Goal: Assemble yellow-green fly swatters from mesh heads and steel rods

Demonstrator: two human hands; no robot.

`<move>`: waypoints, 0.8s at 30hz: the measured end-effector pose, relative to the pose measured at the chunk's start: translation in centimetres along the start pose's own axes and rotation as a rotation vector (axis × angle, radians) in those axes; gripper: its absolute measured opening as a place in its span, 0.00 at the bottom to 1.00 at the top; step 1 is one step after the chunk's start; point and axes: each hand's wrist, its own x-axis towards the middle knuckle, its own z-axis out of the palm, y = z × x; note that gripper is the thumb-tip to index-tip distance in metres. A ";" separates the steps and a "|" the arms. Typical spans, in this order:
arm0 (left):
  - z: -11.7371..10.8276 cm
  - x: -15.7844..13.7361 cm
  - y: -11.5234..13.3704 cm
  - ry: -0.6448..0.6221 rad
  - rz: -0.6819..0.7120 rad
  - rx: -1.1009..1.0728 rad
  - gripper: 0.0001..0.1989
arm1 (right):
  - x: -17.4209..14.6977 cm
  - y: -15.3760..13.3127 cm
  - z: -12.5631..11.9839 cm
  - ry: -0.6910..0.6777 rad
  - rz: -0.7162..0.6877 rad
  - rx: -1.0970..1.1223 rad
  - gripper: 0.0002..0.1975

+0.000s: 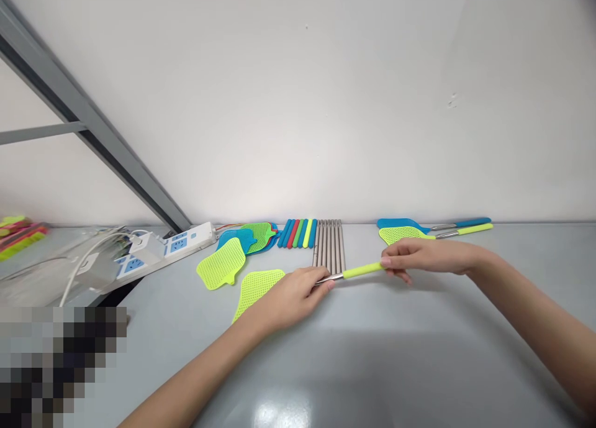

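A yellow-green fly swatter (365, 269) lies across both my hands just above the table. My left hand (298, 294) is closed round its metal rod, hiding part of it; the perforated head shows past the wrist. At the handle's far end, my right hand (414, 257) pinches the tip between thumb and fingers. Behind my left hand are a row of metal rods (331, 245) and a row of coloured handles (297, 234). Loose swatter heads (221, 264) in yellow-green and blue lie to the left. Beyond my right hand rest a blue swatter (398, 224) and a yellow-green swatter (403, 234).
A white power strip (189, 241) with plugs and cables runs along the table's left side. Plastic bags (51, 260) and more coloured pieces (21, 238) lie past it. A grey metal frame (93, 123) slants down at left. The white wall (349, 117) closes off the back.
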 end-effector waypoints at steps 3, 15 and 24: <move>0.2 0.0 0.0 0.025 0.022 0.068 0.16 | 0.7 -0.6 1.4 -0.127 -0.046 0.067 0.16; -0.8 -0.8 1.3 0.163 0.172 0.561 0.10 | 1.6 -2.4 6.5 -0.131 -0.065 0.543 0.17; 1.1 -1.3 0.8 0.235 0.256 0.518 0.07 | 1.9 -2.4 7.0 -0.288 0.130 0.767 0.13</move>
